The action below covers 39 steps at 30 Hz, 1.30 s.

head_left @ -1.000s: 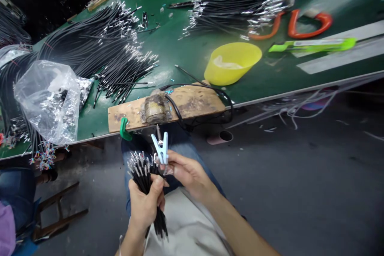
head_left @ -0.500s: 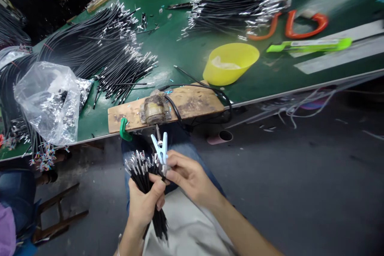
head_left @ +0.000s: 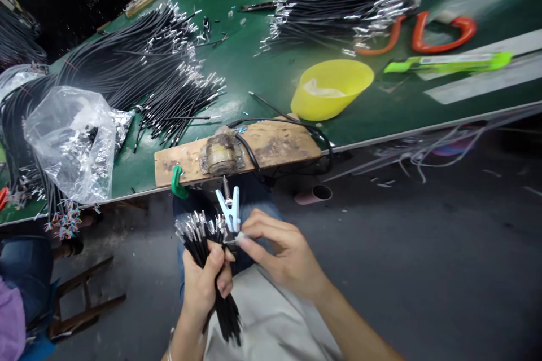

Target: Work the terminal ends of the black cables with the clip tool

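My left hand is closed round a bundle of short black cables, whose silvery ends point up and away from me. The thumb lies across the front of the bundle. To its right, my right hand pinches thumb and forefinger on a tiny pale, silvery bit too small to make out. A light blue clothespin sits just above those fingertips, at the tip of a metal shaft. That shaft comes out of a small, dirty motor on a wooden board.
A green clamp grips the board at the edge of the green table. On the table are more black cables, a clear plastic bag, a yellow cup, orange-handled scissors and a lime-green cutter.
My right hand has moved slightly right, away from the cable bundle, with its fingertips now lower beside the clothespin. My left hand still holds the cables. The view has shifted a little.
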Each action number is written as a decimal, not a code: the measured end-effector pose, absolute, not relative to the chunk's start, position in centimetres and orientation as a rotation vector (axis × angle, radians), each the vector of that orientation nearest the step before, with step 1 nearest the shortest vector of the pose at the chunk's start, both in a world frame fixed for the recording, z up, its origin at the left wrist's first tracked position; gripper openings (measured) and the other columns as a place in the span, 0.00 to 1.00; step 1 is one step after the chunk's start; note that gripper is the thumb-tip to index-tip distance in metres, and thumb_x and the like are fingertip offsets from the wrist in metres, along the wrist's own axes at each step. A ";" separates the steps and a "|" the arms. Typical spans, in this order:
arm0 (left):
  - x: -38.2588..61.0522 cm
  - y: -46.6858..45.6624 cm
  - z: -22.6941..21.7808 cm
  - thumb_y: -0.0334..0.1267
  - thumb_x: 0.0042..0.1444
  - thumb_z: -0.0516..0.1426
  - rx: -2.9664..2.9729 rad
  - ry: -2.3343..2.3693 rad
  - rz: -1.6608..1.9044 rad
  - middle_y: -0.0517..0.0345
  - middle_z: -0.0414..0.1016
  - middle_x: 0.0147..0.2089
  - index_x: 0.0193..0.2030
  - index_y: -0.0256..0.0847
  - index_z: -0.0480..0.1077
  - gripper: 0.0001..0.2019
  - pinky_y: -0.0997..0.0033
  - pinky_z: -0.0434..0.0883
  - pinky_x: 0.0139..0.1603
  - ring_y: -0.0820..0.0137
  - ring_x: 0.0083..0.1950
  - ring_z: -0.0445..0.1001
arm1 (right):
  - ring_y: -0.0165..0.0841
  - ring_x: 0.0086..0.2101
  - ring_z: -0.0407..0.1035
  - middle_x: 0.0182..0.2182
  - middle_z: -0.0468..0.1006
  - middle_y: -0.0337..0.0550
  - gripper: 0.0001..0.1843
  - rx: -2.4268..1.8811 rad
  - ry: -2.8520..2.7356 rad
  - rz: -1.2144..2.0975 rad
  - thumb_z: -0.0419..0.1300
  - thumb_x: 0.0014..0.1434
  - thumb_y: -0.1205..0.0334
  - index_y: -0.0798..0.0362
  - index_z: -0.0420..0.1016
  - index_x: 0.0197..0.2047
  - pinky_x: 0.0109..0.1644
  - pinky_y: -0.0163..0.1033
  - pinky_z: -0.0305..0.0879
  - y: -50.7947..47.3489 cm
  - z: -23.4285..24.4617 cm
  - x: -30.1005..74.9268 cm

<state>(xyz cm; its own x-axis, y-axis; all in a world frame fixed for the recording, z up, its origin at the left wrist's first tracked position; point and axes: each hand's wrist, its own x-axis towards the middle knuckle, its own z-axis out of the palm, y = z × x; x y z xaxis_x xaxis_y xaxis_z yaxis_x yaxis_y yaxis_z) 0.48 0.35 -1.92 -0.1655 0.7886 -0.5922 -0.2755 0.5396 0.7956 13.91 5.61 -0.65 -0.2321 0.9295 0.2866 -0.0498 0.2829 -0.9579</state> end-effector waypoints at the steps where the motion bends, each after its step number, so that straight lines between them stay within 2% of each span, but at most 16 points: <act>1: 0.5 0.3 -1.6 0.67 0.29 0.60 0.470 1.435 0.998 0.68 0.48 0.05 0.15 0.42 0.67 0.26 0.75 0.47 0.05 0.81 0.07 0.44 | 0.33 0.26 0.65 0.24 0.74 0.43 0.08 -0.859 -1.480 1.169 0.58 0.56 0.61 0.52 0.74 0.27 0.33 0.40 0.62 5.6 -0.6 14.0; 4: 0.7 0.2 -0.4 0.59 0.38 0.62 0.502 1.402 1.068 0.68 0.52 0.09 0.20 0.41 0.68 0.22 0.76 0.51 0.08 0.81 0.09 0.48 | 0.36 0.30 0.66 0.28 0.76 0.46 0.08 -0.835 -1.495 1.173 0.61 0.54 0.57 0.52 0.75 0.32 0.35 0.41 0.63 5.6 -0.2 14.0; 6: 0.7 0.3 0.1 0.57 0.38 0.63 0.524 1.402 1.083 0.68 0.52 0.09 0.19 0.40 0.67 0.21 0.76 0.51 0.10 0.82 0.09 0.49 | 0.35 0.29 0.66 0.25 0.75 0.44 0.07 -0.804 -1.506 1.214 0.60 0.55 0.60 0.52 0.75 0.28 0.35 0.41 0.63 5.7 0.1 13.8; 8: 0.4 0.6 0.1 0.57 0.34 0.65 0.533 1.416 1.069 0.66 0.54 0.08 0.16 0.40 0.67 0.21 0.76 0.49 0.09 0.81 0.08 0.50 | 0.33 0.27 0.65 0.23 0.72 0.43 0.11 -0.759 -1.436 1.385 0.58 0.56 0.60 0.53 0.73 0.24 0.33 0.39 0.62 5.9 0.1 13.7; 10: 0.0 1.1 -0.3 0.54 0.27 0.68 0.541 1.460 1.022 0.64 0.57 0.07 0.14 0.40 0.68 0.20 0.75 0.50 0.08 0.80 0.08 0.52 | 0.32 0.27 0.65 0.24 0.71 0.42 0.13 -0.714 -1.287 1.648 0.59 0.54 0.55 0.54 0.73 0.23 0.31 0.37 0.62 6.3 -0.2 13.6; 12: -0.4 1.3 -0.5 0.47 0.21 0.70 0.607 1.533 1.027 0.61 0.62 0.08 0.12 0.41 0.69 0.17 0.73 0.57 0.09 0.75 0.10 0.58 | 0.31 0.27 0.66 0.25 0.71 0.41 0.15 -0.707 -1.095 1.847 0.62 0.51 0.51 0.54 0.73 0.24 0.32 0.36 0.62 6.9 -0.6 13.5; 14: -0.5 1.1 -0.4 0.42 0.22 0.70 0.730 1.610 1.138 0.58 0.69 0.12 0.13 0.42 0.71 0.14 0.66 0.68 0.17 0.68 0.16 0.67 | 0.30 0.26 0.65 0.23 0.71 0.39 0.16 -0.751 -0.912 1.899 0.65 0.47 0.49 0.55 0.74 0.24 0.32 0.35 0.61 7.8 -0.8 13.2; 17: -0.1 0.4 0.3 0.43 0.29 0.69 0.815 1.656 1.293 0.55 0.75 0.20 0.17 0.41 0.74 0.11 0.60 0.73 0.31 0.63 0.25 0.74 | 0.27 0.23 0.60 0.19 0.68 0.36 0.21 -0.759 -0.754 1.905 0.64 0.43 0.43 0.56 0.75 0.23 0.27 0.33 0.57 9.2 -0.2 12.3; 19: 0.3 0.3 0.9 0.43 0.30 0.68 0.826 1.663 1.311 0.55 0.76 0.21 0.17 0.42 0.75 0.10 0.60 0.73 0.34 0.63 0.26 0.74 | 0.27 0.21 0.59 0.17 0.66 0.36 0.25 -0.711 -0.722 1.972 0.63 0.41 0.39 0.56 0.75 0.21 0.25 0.32 0.56 9.9 0.8 11.7; 22: 0.7 0.8 1.8 0.42 0.33 0.68 0.867 1.683 1.361 0.54 0.75 0.21 0.18 0.43 0.75 0.08 0.58 0.73 0.36 0.63 0.26 0.74 | 0.25 0.20 0.58 0.16 0.65 0.35 0.24 -0.683 -0.648 2.033 0.65 0.38 0.40 0.56 0.73 0.18 0.24 0.31 0.54 10.2 2.1 10.9; 27: 1.2 2.0 2.4 0.42 0.37 0.67 0.971 1.721 1.358 0.53 0.77 0.21 0.20 0.43 0.76 0.07 0.56 0.73 0.33 0.59 0.26 0.75 | 0.23 0.17 0.53 0.14 0.63 0.32 0.23 -0.766 -0.567 1.993 0.67 0.36 0.43 0.55 0.67 0.16 0.20 0.31 0.51 10.0 2.3 10.3; 31: 1.2 2.0 2.3 0.46 0.37 0.66 1.013 1.754 1.345 0.53 0.76 0.20 0.19 0.41 0.74 0.11 0.57 0.75 0.31 0.59 0.25 0.75 | 0.24 0.16 0.52 0.12 0.60 0.31 0.26 -0.846 -0.514 1.895 0.65 0.35 0.39 0.54 0.65 0.14 0.20 0.31 0.51 10.1 1.2 10.2; 35: 1.0 1.4 2.1 0.49 0.37 0.65 1.014 1.773 1.315 0.55 0.76 0.20 0.19 0.42 0.74 0.13 0.57 0.75 0.33 0.60 0.25 0.75 | 0.25 0.18 0.54 0.12 0.60 0.33 0.29 -0.931 -0.479 1.794 0.61 0.37 0.34 0.55 0.67 0.13 0.22 0.32 0.53 9.8 0.0 10.9; 39: 0.9 0.5 1.9 0.48 0.37 0.66 0.984 1.727 1.269 0.55 0.76 0.21 0.20 0.43 0.75 0.11 0.61 0.74 0.28 0.62 0.24 0.74 | 0.25 0.18 0.54 0.14 0.61 0.34 0.27 -0.986 -0.640 1.711 0.61 0.43 0.38 0.55 0.65 0.14 0.22 0.32 0.52 8.5 -1.7 12.1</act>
<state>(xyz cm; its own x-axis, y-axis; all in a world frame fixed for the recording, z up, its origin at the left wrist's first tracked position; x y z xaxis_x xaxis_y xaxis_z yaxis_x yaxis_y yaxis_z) 0.91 0.55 1.91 -0.4114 0.9016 -0.1334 0.1423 0.2081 0.9677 12.13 8.48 -1.66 -0.1495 0.9385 -0.3113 -0.5040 -0.3432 -0.7926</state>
